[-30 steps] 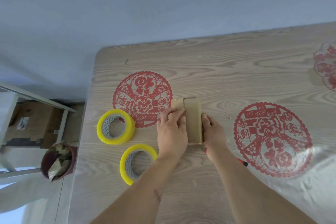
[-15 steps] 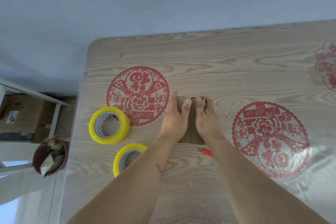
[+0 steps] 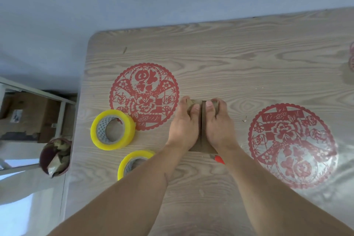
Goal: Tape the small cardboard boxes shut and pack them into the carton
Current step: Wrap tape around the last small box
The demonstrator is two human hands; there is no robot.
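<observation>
We find the small cardboard box point(image 3: 201, 136) at table point(image 3: 249, 48) centre, its two flaps meeting along a seam. Our left hand point(image 3: 184, 128) and right hand point(image 3: 219, 128) press the flaps down, fingers curled over the twelve-o'clock edge. The nearer tape roll point(image 3: 113, 129) lies at nine o'clock; releasing either hand to fetch it risks the flaps springing open.
</observation>
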